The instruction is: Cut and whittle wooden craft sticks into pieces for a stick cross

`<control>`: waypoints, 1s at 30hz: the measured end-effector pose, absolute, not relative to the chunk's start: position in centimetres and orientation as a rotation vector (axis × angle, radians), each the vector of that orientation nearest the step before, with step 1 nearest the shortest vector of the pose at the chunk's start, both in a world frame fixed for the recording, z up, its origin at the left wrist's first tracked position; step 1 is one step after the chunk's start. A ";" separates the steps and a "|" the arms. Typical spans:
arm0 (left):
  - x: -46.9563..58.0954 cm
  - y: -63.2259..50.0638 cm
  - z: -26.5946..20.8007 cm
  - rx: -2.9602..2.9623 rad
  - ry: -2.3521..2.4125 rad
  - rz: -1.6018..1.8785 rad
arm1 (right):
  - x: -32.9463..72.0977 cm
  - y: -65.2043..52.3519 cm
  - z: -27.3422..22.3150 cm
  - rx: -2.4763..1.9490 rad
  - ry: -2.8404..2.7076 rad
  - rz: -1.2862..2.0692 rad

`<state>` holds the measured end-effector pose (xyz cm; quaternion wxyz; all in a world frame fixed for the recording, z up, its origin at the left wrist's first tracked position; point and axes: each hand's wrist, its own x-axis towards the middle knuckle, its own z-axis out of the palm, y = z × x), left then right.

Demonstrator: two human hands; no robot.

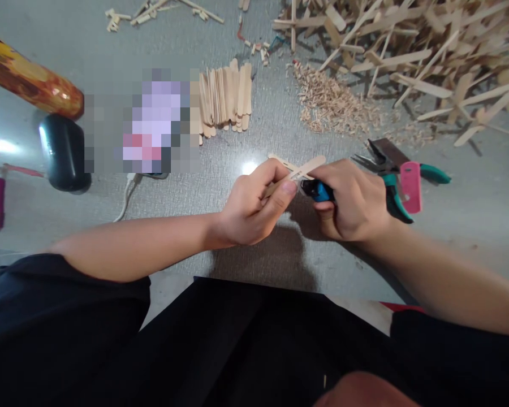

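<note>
Between the thumb and fingers of my left hand (258,206), two flat wooden craft sticks (311,165) cross in an X. Their far ends point up and away over the table. My right hand (354,198) is closed around a small blue tool with a black head (320,190); most of its body is hidden in the palm, so I cannot tell its exact kind. The tool's head sits close to the crossing, just right of my left thumb. Whether it touches the sticks is unclear.
A row of craft sticks (225,96) lies ahead, beside a blurred phone (155,121) on a cable. Wood chips (331,104) and a heap of joined sticks (428,56) spread at upper right. Green-handled pliers (392,195) lie right. A black mouse (63,152) is left.
</note>
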<state>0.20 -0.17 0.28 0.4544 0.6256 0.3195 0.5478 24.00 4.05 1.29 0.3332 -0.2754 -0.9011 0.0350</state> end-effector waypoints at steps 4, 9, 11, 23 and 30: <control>0.3 0.1 0.2 1.573 0.733 1.406 | 23.8 4.1 1.7 -0.651 -2.373 0.010; 0.4 0.0 0.1 1.519 0.777 1.364 | 23.7 4.2 1.7 -0.625 -2.359 -0.022; 0.3 -0.1 0.0 1.490 0.786 1.350 | 23.8 4.1 1.7 -0.633 -2.363 -0.024; -0.1 -0.3 0.5 1.635 0.806 1.323 | 23.6 4.1 1.9 -0.608 -2.343 0.063; -0.1 -0.3 0.0 1.691 0.643 1.432 | 23.3 3.9 1.7 -0.508 -2.267 0.223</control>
